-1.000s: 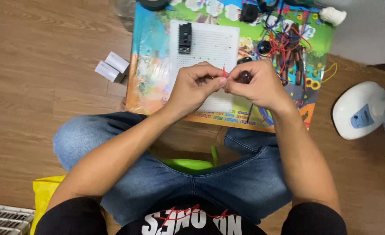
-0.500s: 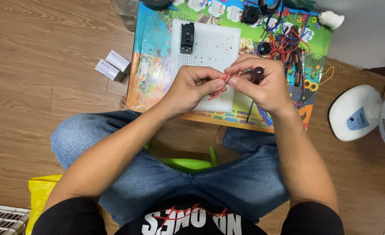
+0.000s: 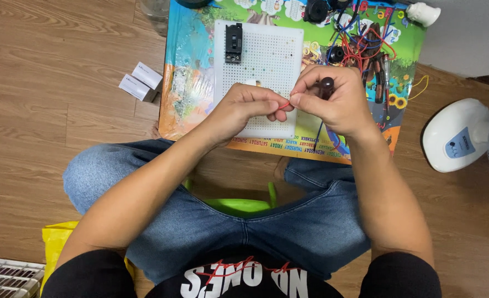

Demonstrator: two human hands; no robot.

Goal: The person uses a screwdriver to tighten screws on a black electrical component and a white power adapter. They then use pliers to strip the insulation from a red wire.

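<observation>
My left hand [image 3: 250, 107] and my right hand [image 3: 332, 99] meet over the near edge of a white perforated board [image 3: 266, 60]. Both pinch a thin red wire [image 3: 284, 104] that spans the small gap between the fingertips. A dark round-ended tool handle [image 3: 326, 84] also sits in my right hand's grip. A black rectangular component [image 3: 233, 42] is mounted at the board's far left corner. The board lies on a colourful printed mat [image 3: 189, 83] on the wooden floor.
A tangle of red, blue and black wires and tools [image 3: 366, 52] lies on the mat's far right. Two small white boxes [image 3: 139, 81] sit on the floor at left. A white fan base [image 3: 457, 135] stands at right. My jeans-clad knees frame a green stool [image 3: 239, 205].
Both hands have stayed together on the red wire, with the fingers shifting slightly; the view has moved a little, so the board sits lower in the frame.
</observation>
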